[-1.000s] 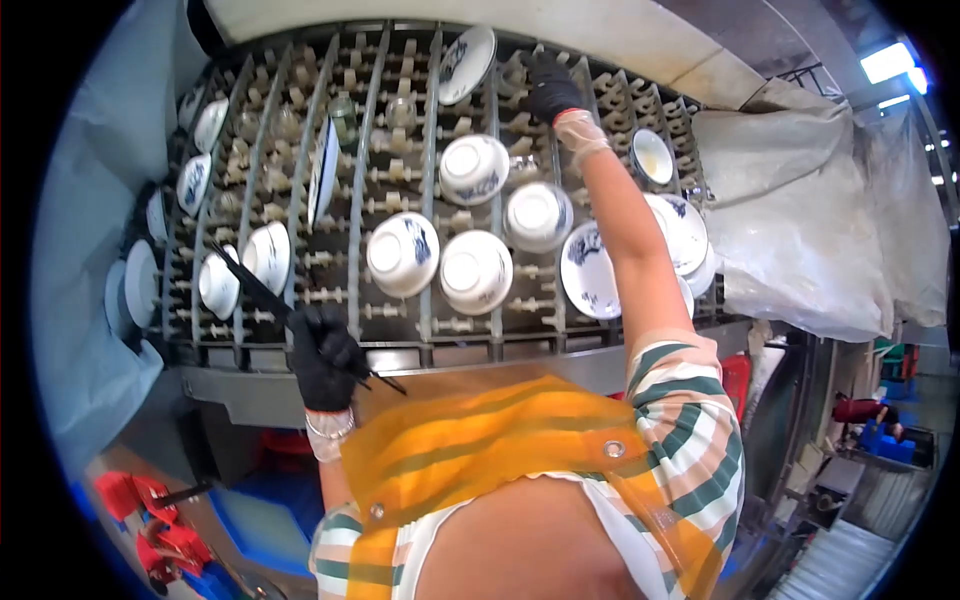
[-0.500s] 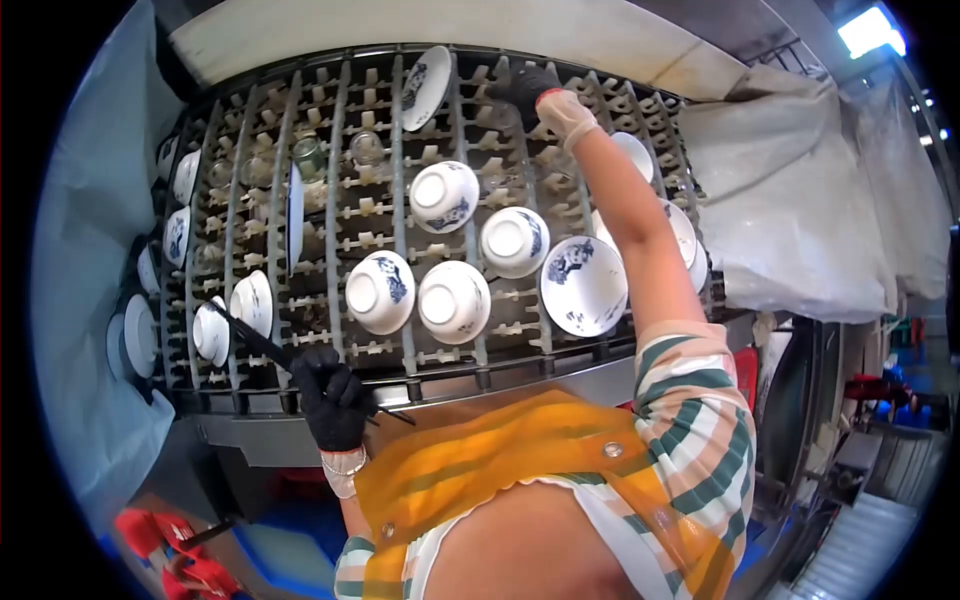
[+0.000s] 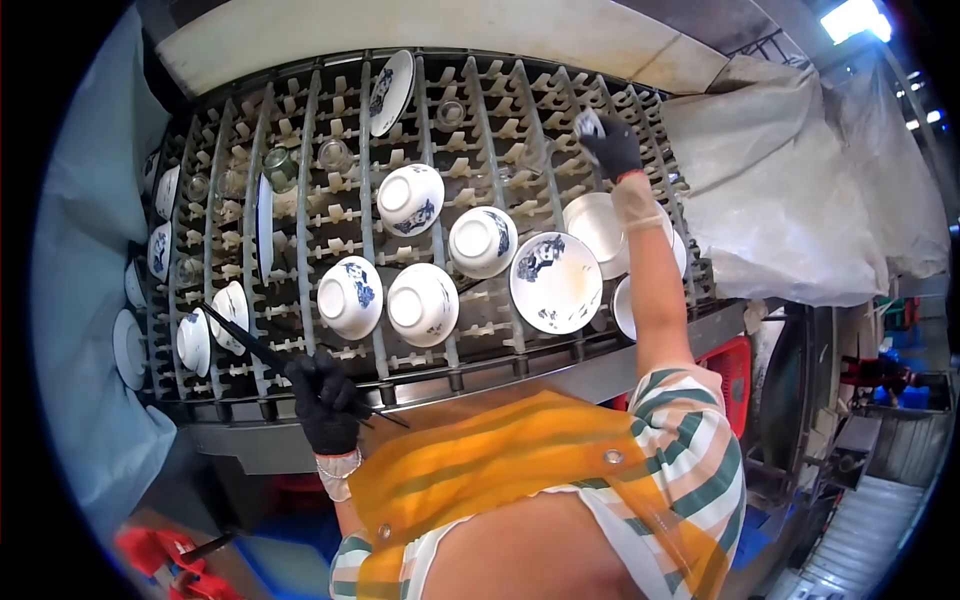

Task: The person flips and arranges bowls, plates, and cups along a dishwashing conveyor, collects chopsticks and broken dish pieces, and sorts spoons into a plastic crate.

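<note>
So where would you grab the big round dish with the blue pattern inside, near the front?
Probably by the near rim of the big dish, reaching from the person's side. Its patterned inside faces the camera, leaving the rim on show to pinch, and no other dish sits between it and the front of the rack.
</note>
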The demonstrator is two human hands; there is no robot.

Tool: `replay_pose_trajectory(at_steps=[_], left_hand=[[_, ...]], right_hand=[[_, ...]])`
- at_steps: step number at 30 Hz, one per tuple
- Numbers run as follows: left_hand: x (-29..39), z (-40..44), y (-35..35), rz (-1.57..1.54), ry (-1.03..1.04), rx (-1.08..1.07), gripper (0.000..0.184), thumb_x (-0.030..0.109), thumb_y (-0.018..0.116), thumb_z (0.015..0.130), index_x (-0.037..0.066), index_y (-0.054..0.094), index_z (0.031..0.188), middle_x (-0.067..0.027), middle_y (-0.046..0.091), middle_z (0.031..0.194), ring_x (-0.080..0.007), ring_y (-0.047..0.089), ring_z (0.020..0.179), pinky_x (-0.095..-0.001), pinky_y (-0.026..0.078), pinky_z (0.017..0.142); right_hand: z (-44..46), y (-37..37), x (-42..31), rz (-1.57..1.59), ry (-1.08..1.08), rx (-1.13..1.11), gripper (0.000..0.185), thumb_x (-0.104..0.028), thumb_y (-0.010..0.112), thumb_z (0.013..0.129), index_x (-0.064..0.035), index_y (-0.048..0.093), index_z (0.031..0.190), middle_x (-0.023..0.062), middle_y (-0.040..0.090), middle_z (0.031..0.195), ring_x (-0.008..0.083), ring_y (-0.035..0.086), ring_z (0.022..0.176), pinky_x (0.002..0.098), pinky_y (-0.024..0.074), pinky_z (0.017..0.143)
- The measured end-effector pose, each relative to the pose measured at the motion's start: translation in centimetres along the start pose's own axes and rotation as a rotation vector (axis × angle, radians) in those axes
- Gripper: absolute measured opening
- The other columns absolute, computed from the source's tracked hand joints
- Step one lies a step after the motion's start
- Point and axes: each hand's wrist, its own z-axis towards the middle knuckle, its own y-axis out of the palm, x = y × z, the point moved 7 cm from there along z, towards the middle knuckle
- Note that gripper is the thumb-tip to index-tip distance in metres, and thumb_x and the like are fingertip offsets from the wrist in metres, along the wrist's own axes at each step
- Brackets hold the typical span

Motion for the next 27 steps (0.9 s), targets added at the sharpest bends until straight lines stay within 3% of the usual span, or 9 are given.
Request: replay_pose_trajectory(at_steps=[4, 7, 11, 15, 20, 22, 24, 26, 27], left_hand=[[-0.9, 0.2, 1.2, -0.022, -0.022, -0.081, 0.026, 0.032, 0.043, 0.095, 0.008, 0.053, 0.09, -0.0039, 0.055, 0.087, -0.0037, 0.034, 0.052, -0.0168, 0.031, 0.043], [-1.3, -0.1, 1.4, -0.038, -0.003, -0.092, 0.026, 0.032, 0.043, 0.095, 0.008, 0.052, 0.091, -0.0043, 0.055, 0.087, -0.0039, 0.034, 0.052, -0.0169, 0.031, 0.043], [-1.9, -0.2, 1.1, -0.076, 0.05, -0.056, 0.026, 0.032, 0.043, 0.095, 0.008, 0.052, 0.092, -0.0047, 0.055, 0.087, -0.0041, 0.034, 0.051, -0.0173, 0.032, 0.043], [-2.5, -0.2, 1.5, -0.032, 0.053, -0.039, 0.027, 0.032, 0.043, 0.095, 0.007, 0.054, 0.09, -0.0051, 0.055, 0.087, -0.0043, 0.032, 0.05, -0.0171, 0.03, 0.043], [-3.9, 0.4, 2.2, -0.031, -0.01, -0.061, 0.027, 0.03, 0.044, 0.095, 0.006, 0.054, 0.089, -0.0052, 0.054, 0.087, -0.0046, 0.031, 0.05, -0.017, 0.029, 0.043], [-4.3, 0.4, 2.6, -0.016, -0.032, -0.083, 0.027, 0.03, 0.044, 0.095, 0.006, 0.054, 0.089, -0.0051, 0.054, 0.088, -0.0046, 0.031, 0.05, -0.0173, 0.029, 0.043], [-4.1, 0.4, 2.7, -0.007, -0.029, -0.095, 0.027, 0.03, 0.044, 0.095, 0.006, 0.054, 0.089, -0.005, 0.054, 0.088, -0.0047, 0.032, 0.05, -0.0177, 0.03, 0.044], [-4.8, 0.2, 2.8, -0.059, -0.051, -0.154, 0.026, 0.03, 0.044, 0.095, 0.007, 0.054, 0.089, -0.0049, 0.054, 0.087, -0.0047, 0.032, 0.05, -0.0177, 0.03, 0.044], [-4.8, 0.1, 2.8, -0.025, 0.003, -0.072, 0.026, 0.03, 0.045, 0.095, 0.008, 0.054, 0.088, -0.0043, 0.055, 0.087, -0.0043, 0.033, 0.05, -0.0171, 0.029, 0.043]], right_hand=[[6.7, 1.8, -0.9, 0.514, -0.325, 0.165, 0.034, -0.02, 0.066, 0.077, 0.0005, 0.063, 0.103, 0.0087, 0.065, 0.092, 0.0138, 0.06, 0.079, 0.0274, 0.0483, 0.07], [5.0, 1.9, -5.7, 0.522, 0.158, -0.023, 0.038, -0.026, 0.067, 0.077, 0.0011, 0.061, 0.104, 0.0092, 0.064, 0.086, 0.0142, 0.059, 0.08, 0.0275, 0.0481, 0.07], [2.2, 5.2, -7.0, 0.239, -0.265, -0.159, 0.041, -0.028, 0.069, 0.077, -0.0016, 0.061, 0.106, 0.0118, 0.066, 0.094, 0.0174, 0.061, 0.085, 0.0314, 0.0476, 0.077], [-2.9, 4.6, -7.9, 0.19, -0.178, -0.109, 0.045, -0.024, 0.068, 0.078, -0.0016, 0.055, 0.115, 0.0102, 0.065, 0.093, 0.0151, 0.06, 0.083, 0.0307, 0.0477, 0.077], [-2.8, 6.7, -7.8, 1.177, 0.193, -0.627, 0.036, -0.016, 0.059, 0.086, -0.0011, 0.051, 0.118, 0.0075, 0.059, 0.097, 0.0153, 0.058, 0.078, 0.0307, 0.0541, 0.069], [-0.9, 8.4, -6.0, 0.854, 0.158, -0.471, 0.034, -0.017, 0.059, 0.085, 0.0003, 0.054, 0.113, 0.0111, 0.061, 0.098, 0.0184, 0.059, 0.08, 0.0337, 0.0538, 0.07], [0.4, 6.2, -6.0, -0.309, -0.57, 0.102, 0.035, -0.021, 0.062, 0.082, 0.001, 0.057, 0.109, 0.0152, 0.063, 0.098, 0.0198, 0.061, 0.084, 0.0332, 0.0515, 0.072], [-0.6, 2.5, -6.1, 0.389, -0.145, -0.186, 0.039, -0.027, 0.064, 0.079, -0.0001, 0.059, 0.107, 0.0167, 0.064, 0.098, 0.0213, 0.062, 0.088, 0.0328, 0.0489, 0.076], [-0.2, 3.6, -4.7, 0.043, -0.169, -0.482, 0.043, -0.031, 0.066, 0.077, -0.0029, 0.06, 0.109, 0.0154, 0.063, 0.103, 0.024, 0.061, 0.093, 0.033, 0.0473, 0.08]])
